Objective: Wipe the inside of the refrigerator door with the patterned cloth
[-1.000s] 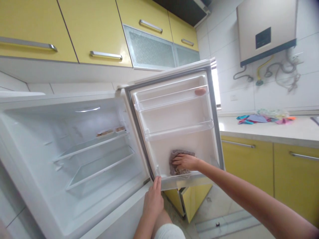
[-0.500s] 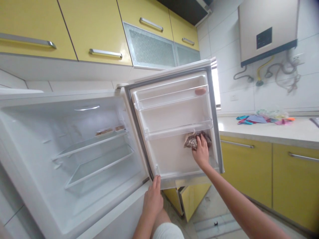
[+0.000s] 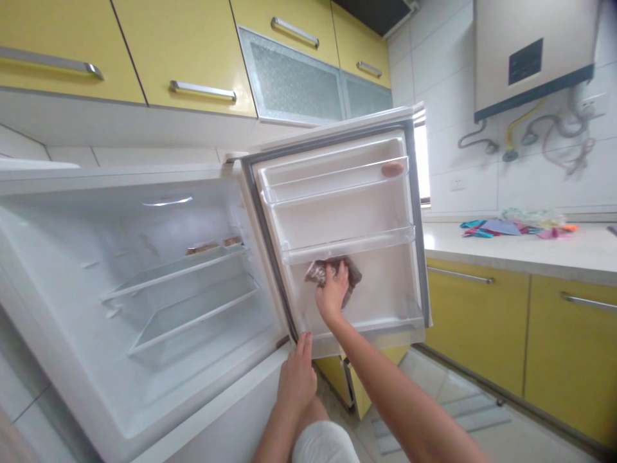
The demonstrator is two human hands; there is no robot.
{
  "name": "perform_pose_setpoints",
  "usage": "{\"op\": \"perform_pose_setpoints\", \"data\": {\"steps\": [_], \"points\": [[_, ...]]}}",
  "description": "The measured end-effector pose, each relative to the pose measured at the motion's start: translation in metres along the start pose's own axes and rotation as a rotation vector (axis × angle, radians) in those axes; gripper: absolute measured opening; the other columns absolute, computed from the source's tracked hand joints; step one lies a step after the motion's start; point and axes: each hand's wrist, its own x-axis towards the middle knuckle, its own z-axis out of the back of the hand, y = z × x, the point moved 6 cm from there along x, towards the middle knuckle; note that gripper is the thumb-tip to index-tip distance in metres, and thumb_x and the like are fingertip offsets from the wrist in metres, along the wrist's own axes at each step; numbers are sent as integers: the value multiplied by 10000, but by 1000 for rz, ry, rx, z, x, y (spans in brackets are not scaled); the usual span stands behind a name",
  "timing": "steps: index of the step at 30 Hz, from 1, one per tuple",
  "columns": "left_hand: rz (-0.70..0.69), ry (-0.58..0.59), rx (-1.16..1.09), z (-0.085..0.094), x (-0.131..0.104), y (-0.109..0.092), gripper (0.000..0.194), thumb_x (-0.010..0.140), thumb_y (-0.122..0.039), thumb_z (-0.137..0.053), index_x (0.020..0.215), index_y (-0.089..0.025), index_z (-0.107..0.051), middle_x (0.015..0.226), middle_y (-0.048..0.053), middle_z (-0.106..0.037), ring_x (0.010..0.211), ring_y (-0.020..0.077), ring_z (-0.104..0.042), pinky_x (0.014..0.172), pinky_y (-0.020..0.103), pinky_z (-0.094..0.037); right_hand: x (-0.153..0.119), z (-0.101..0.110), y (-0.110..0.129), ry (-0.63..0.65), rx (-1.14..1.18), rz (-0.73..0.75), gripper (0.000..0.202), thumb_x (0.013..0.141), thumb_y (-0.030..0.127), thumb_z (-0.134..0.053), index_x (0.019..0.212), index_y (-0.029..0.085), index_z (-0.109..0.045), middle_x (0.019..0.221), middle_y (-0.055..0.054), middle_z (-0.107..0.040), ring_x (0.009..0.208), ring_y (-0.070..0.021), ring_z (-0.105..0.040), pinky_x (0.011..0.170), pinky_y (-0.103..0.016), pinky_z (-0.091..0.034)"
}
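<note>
Hands' palms [image 3: 331, 292] hidden, cloth [image 3: 332, 271] half-covered

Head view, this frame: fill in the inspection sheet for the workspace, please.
Surface: inner panel of the open fridge door, white.
Job's things: brown cloth pressed flat against the panel under the middle door shelf.
Clutter: colourful cloths on the countertop; small pinkish item in the top door shelf.
Hands: right hand on the cloth; left hand at the door's bottom edge.
Cables: hoses under the wall heater.
Surroundings: yellow cabinets.
</note>
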Motion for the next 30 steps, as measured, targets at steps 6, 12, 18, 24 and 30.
{"op": "perform_pose_setpoints", "data": {"steps": [6,12,18,24,30], "points": [[37,31,4,4,-3,0,808,785,-23,-362,1575,-127,-228,1692,85,-225,1443,254,-434,1179,367,-383,-4,-8,23,445,-255,931,606,867,108,-493,1446,288,-502,1685,-86,-215,1552,-282,-155,1222,-556,-172],[60,45,-11,9,-9,1,813,785,-23,-364,1574,-178,-241,1693,57,-234,1401,239,-478,1143,334,-409,34,56,-36,490,-356,1126,512,882,121,-481,1354,285,-596,1639,-22,-349,1520,-251,-256,1240,-497,-157],[35,18,-106,8,-9,4,816,776,-22,-350,1573,-164,-248,1690,69,-241,1451,265,-418,1179,378,-377,40,120,-114,2,-440,514,591,807,108,-507,1391,197,-507,1613,-145,-329,1485,-347,-237,1159,-573,-313],[25,19,-86,8,-6,4,805,780,-3,-318,1569,-150,-256,1679,83,-268,1393,286,-484,1141,414,-428,9,102,-138,160,-452,76,512,782,158,-551,1293,152,-517,1434,-267,-417,1316,-404,-435,894,-525,-539],[35,2,-82,5,-2,1,773,798,-7,-312,1559,-144,-277,1668,108,-290,1358,299,-519,1106,430,-460,-2,56,-146,512,-343,-209,303,756,348,-695,991,157,-692,957,-189,-694,949,-330,-707,825,-489,-553]]}}
